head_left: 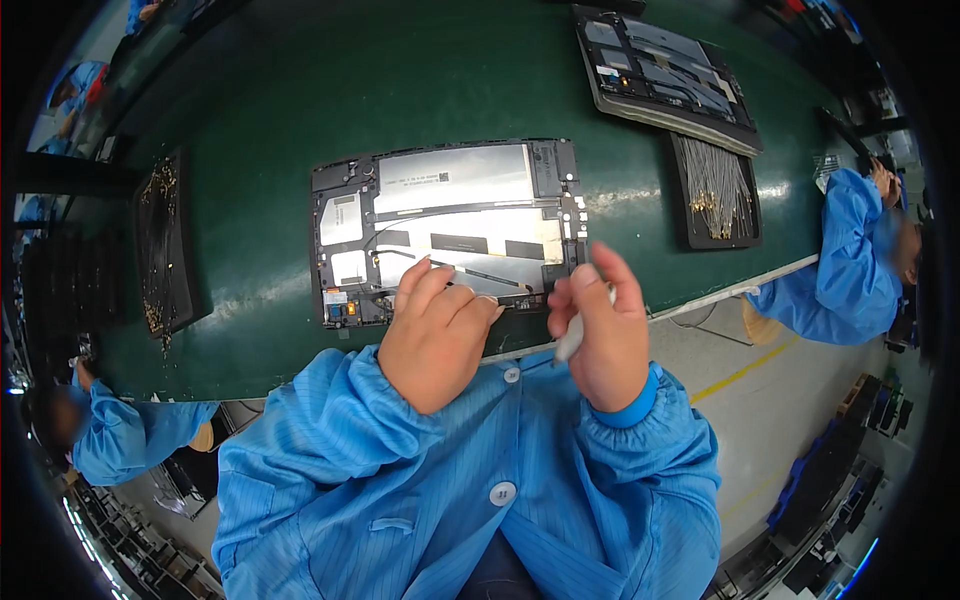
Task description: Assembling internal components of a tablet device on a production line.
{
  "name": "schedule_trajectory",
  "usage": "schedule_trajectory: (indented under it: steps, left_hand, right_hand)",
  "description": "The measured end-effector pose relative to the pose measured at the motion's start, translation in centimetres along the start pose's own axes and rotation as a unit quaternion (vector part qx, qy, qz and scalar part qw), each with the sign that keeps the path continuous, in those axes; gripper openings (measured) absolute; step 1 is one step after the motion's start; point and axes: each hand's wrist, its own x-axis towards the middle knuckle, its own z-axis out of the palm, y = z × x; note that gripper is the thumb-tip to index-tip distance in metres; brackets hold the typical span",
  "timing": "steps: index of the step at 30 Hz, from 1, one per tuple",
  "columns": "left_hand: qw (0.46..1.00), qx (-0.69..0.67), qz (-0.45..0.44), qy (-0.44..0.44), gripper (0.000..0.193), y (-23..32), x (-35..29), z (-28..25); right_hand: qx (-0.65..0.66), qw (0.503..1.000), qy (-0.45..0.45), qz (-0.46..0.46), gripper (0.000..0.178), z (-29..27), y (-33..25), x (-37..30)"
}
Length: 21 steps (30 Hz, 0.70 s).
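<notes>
An opened tablet (455,180) with silver battery plates, dark frame and thin black cables lies flat on the green table. My left hand (437,335) rests over its near edge, fingers spread and bent, fingertips touching the battery area and the lower frame. Just off the tablet's near right corner is my right hand (612,335), closed around a whitish pen-like tool (570,338). One end of that tool sticks out below the fingers; the rest is hidden in the hand. A blue band circles the right wrist.
At the far right, more opened tablets (665,75) lie stacked on foam. Beside them a black tray (720,195) holds many thin grey cables. Another dark tray (165,245) with black cables stands at the left. People in blue sit at both sides of the table (250,110).
</notes>
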Motion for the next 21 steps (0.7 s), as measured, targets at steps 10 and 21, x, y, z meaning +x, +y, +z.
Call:
schedule_trajectory:
  steps: [10,21]
  left_hand:
    - [0.999,0.037,-0.016,-0.030,0.016,0.5,0.5,0.1]
    - [0.997,0.039,-0.024,-0.062,0.015,0.7,0.7,-0.2]
  right_hand:
    - [-0.194,0.867,0.010,-0.460,0.027,-1.3,4.0,1.7]
    - [-0.199,0.859,-0.009,-0.472,0.024,-1.8,4.6,2.4]
